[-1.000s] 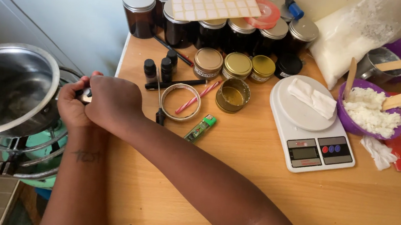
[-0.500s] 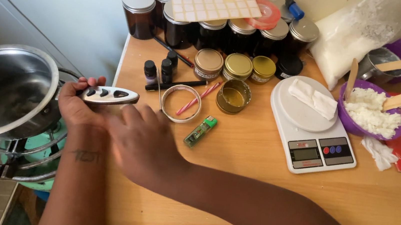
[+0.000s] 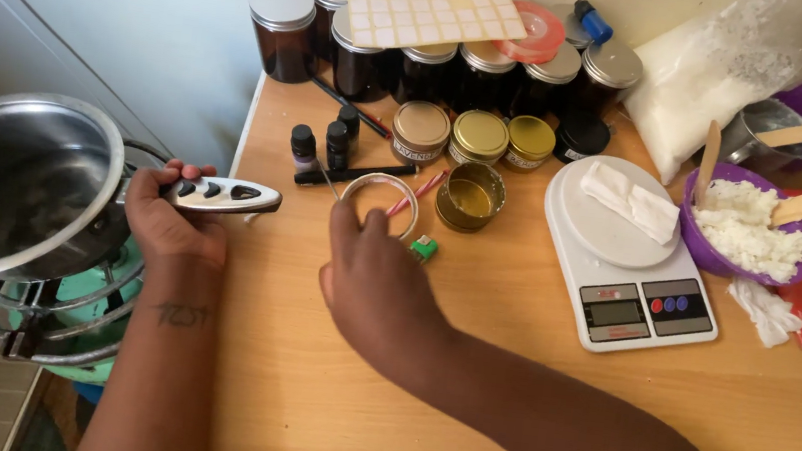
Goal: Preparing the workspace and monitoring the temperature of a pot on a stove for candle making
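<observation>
Purple bowl (image 3: pixel 696 239) of white flakes, left fingers (image 3: pixel 188 173) gripping silver handle (image 3: pixel 223 195), right hand (image 3: pixel 376 283) loose over green lighter (image 3: pixel 423 248)

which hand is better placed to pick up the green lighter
Right. The right hand hovers directly over the green lighter with nothing visibly held, while the left hand is off at the table edge gripping the silver handle.

A home craft corner: a wooden table (image 3: pixel 525 371) carries a kitchen scale (image 3: pixel 631 257), with amber jars (image 3: pixel 460 61) behind it, small tins (image 3: pixel 477 135) and a wax-flake bowl (image 3: pixel 738 224) beside it
</observation>
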